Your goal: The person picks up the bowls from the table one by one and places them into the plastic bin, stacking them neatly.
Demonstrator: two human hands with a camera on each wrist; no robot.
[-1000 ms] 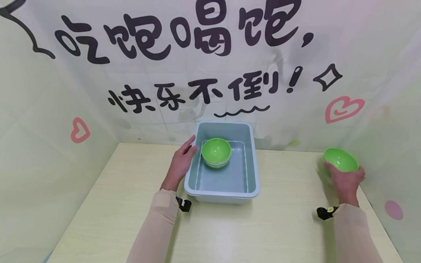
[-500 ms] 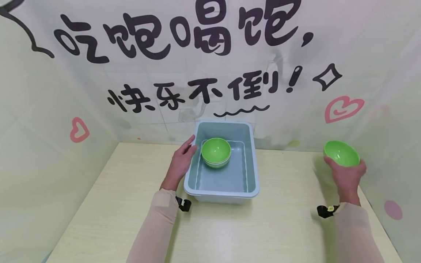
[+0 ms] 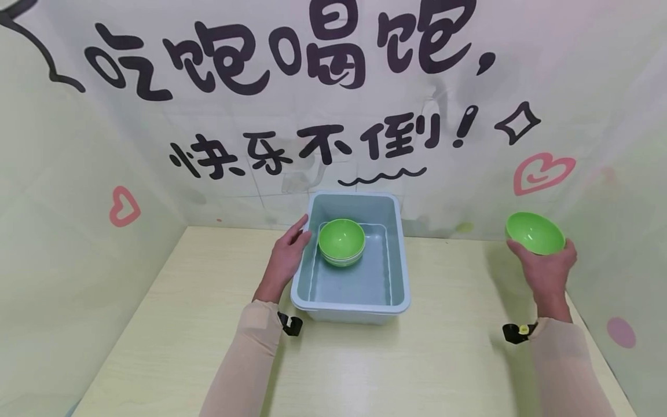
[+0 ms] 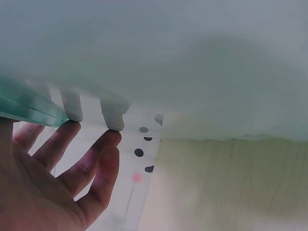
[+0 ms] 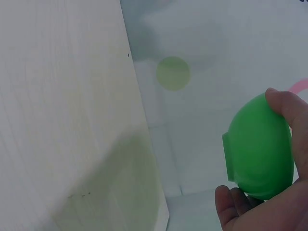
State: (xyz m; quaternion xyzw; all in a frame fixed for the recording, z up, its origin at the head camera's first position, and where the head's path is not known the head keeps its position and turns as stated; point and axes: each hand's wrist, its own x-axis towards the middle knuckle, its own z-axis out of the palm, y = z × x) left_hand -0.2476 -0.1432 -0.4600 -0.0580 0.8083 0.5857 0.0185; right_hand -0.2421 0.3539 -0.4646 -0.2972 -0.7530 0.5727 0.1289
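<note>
My right hand grips a green bowl at the table's far right, fingers and thumb round its sides. The bowl is raised above the table and tilted, with its inside towards the head camera. In the right wrist view, the bowl's outside and foot ring show. My left hand rests against the left side of a pale blue plastic tub; its fairly straight fingertips touch the outer wall in the left wrist view. Inside the tub, towards the back left, stands a stack of bowls, the top one green.
The tub stands on a light wooden table, close to a white back cloth with large black lettering. Pale side walls border the table. The right wall is near the right hand.
My right hand has lifted the green bowl up off the table and shifted it slightly left over the last half second. The left hand, tub and stacked bowls stay put.
</note>
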